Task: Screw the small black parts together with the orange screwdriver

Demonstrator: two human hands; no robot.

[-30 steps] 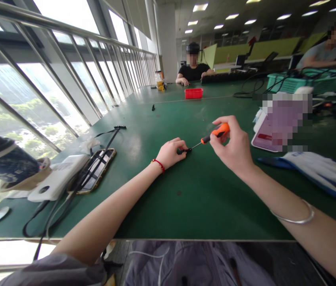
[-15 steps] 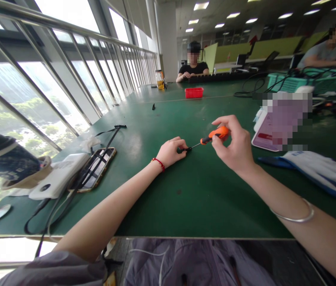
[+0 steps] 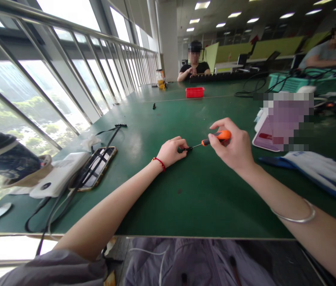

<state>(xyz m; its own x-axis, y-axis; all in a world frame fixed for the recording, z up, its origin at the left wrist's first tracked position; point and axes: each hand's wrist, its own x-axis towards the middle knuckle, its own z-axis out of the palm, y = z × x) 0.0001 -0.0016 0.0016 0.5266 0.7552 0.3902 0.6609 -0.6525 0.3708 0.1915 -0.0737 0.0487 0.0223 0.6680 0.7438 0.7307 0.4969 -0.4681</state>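
My left hand point(image 3: 171, 151) rests on the green table point(image 3: 162, 190) with its fingers pinched on a small black part point(image 3: 185, 149). My right hand point(image 3: 232, 146) grips an orange-handled screwdriver point(image 3: 218, 137) by the handle. The thin metal shaft points left and its tip meets the black part between my left fingers. A red string sits on my left wrist and a silver bangle on my right forearm.
A phone point(image 3: 96, 168), a white power bank point(image 3: 59, 178), cables and a dark cup point(image 3: 5, 159) lie at the left. White-and-blue gloves point(image 3: 317, 171) and a blurred tablet point(image 3: 284, 121) are at the right. A red tray point(image 3: 194, 92) and two seated people are farther back.
My right hand has dropped slightly and the screwdriver handle has turned in its fingers. My left hand stays pinched on the black part. The person at the far end has raised their hands.
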